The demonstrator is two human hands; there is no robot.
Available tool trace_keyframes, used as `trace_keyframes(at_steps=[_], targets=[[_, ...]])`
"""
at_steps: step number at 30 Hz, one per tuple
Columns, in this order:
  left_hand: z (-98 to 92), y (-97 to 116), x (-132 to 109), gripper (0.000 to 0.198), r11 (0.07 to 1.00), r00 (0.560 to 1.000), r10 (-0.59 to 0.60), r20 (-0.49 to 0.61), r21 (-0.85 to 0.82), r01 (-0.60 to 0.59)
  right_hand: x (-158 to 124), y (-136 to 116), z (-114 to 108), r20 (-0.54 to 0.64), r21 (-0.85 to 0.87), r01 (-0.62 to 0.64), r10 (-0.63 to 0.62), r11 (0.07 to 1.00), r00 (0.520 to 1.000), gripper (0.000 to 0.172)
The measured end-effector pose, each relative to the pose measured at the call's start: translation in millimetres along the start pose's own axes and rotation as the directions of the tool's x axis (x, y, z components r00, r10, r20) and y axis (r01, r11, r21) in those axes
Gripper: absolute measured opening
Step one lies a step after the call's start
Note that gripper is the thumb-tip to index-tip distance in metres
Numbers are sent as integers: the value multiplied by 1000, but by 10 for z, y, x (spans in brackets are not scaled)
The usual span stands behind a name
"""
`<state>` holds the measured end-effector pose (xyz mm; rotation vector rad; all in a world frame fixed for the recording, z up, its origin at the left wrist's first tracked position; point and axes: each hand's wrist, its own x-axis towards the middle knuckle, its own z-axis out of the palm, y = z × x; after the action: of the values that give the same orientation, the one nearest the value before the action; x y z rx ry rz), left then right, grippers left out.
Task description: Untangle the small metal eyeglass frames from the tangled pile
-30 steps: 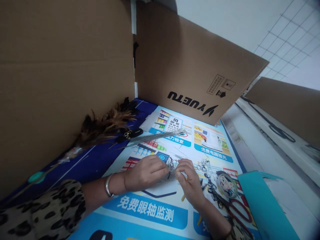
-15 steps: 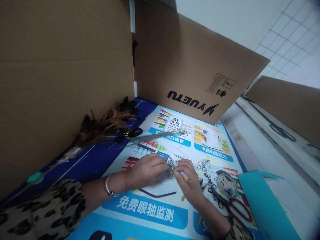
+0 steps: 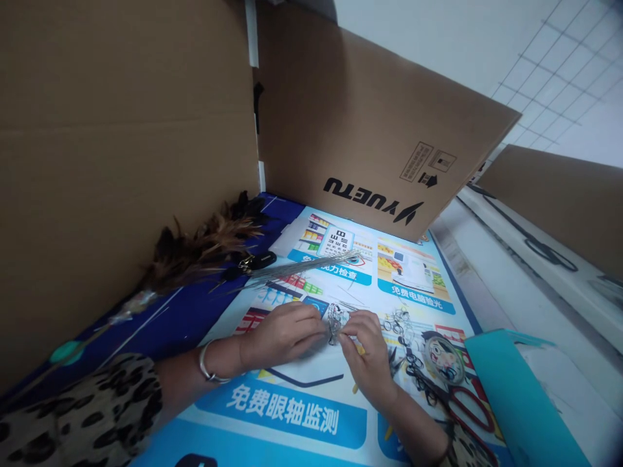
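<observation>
A small tangle of bent silvery wire (image 3: 334,322) sits between my two hands, just above the printed sheet. My right hand (image 3: 367,353) pinches its right side between thumb and forefinger. From the left, my left hand (image 3: 287,331) reaches in with its fingers pressed together close to the wire piece; whatever those fingertips hold is too small to make out. Beyond the hands lies a bundle of straight thin wires (image 3: 311,264). More looped wire pieces (image 3: 396,320) rest to the right of my right hand.
Red-handled scissors (image 3: 470,408), a round clear container (image 3: 442,359) and a turquoise box (image 3: 525,395) are at the right. A feather duster (image 3: 204,243) and a black key fob (image 3: 263,260) lie at the left. Cardboard panels (image 3: 379,123) wall off the back and left.
My left fingertips have drawn slightly left, away from the wire piece. My right hand keeps its pinch. The view has shifted a little.
</observation>
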<state>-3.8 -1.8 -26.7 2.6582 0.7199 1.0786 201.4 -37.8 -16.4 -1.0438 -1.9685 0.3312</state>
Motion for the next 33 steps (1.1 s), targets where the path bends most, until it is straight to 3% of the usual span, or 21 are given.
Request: trace_keyframes(at_steps=[5,12,21,33], targets=[[14,-26,5,13,979,991,-133,-16,-159,129,4,-1,10,-15,6,-15,15,1000,1000,8],[66,-92,39,15,884,925,-376,-50,-317,342,6,-22,4,-6,10,8,-8,1000,1000,10],[28,-53,57,18,848,949,-311,-40,-463,259,-13,4,23,31,-39,81,-80,996,996,14],[-9,2,42,9,801,920,-388,49,-476,363,8,-41,13,48,-51,93,-91,994,995,14]])
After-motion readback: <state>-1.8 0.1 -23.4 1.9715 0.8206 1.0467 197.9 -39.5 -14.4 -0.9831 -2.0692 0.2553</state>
